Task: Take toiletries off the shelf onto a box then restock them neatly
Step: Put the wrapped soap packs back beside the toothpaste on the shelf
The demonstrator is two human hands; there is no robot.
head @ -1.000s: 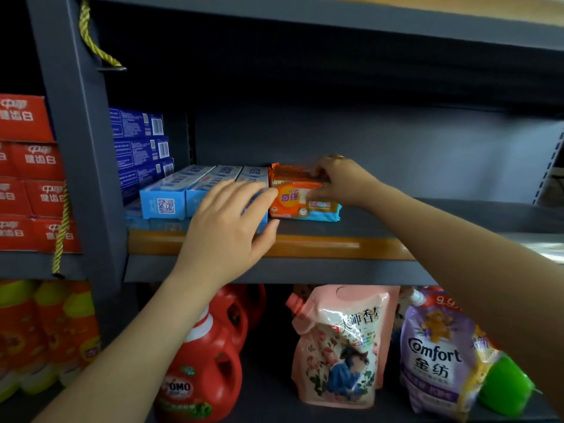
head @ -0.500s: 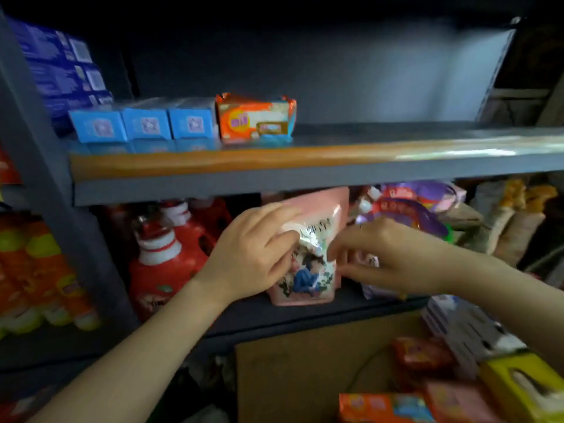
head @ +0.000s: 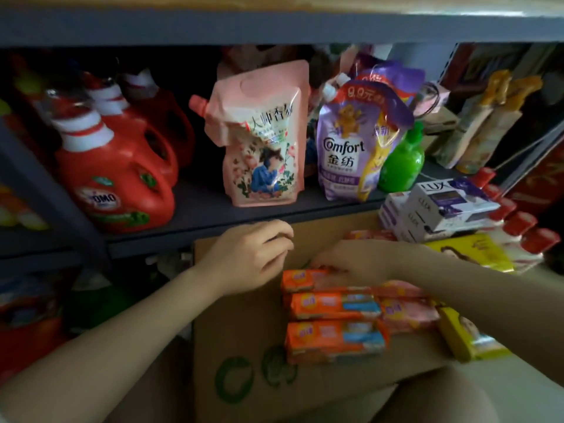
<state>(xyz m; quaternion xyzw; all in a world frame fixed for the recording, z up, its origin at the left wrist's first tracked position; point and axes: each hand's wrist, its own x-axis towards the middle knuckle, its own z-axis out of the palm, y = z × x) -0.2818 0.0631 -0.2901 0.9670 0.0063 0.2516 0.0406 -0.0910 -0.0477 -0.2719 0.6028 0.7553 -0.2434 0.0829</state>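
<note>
Three orange soap packs (head: pixel 332 305) lie stacked in a row on a cardboard box (head: pixel 238 331) in front of the shelf. My right hand (head: pixel 357 261) reaches over the box from the right, its fingertips on the farthest orange pack (head: pixel 302 280); its thumb is hidden, so the grip does not show. My left hand (head: pixel 253 254) hovers above the box's far left corner with fingers loosely curled, holding nothing. Pink soap packs (head: pixel 409 312) and a yellow pack (head: pixel 467 337) lie to the right of the orange ones.
On the shelf board (head: pixel 213 215) behind the box stand red OMO jugs (head: pixel 113 178), a pink pouch (head: pixel 262 141), a purple Comfort pouch (head: pixel 351 148) and a green bottle (head: pixel 403 160). LUX boxes (head: pixel 442 206) and red-capped bottles (head: pixel 518 227) crowd the box's right end.
Both hands left the upper shelf, where an orange soap pack stayed beside the blue boxes, and came down to the box. My view dropped with them.
</note>
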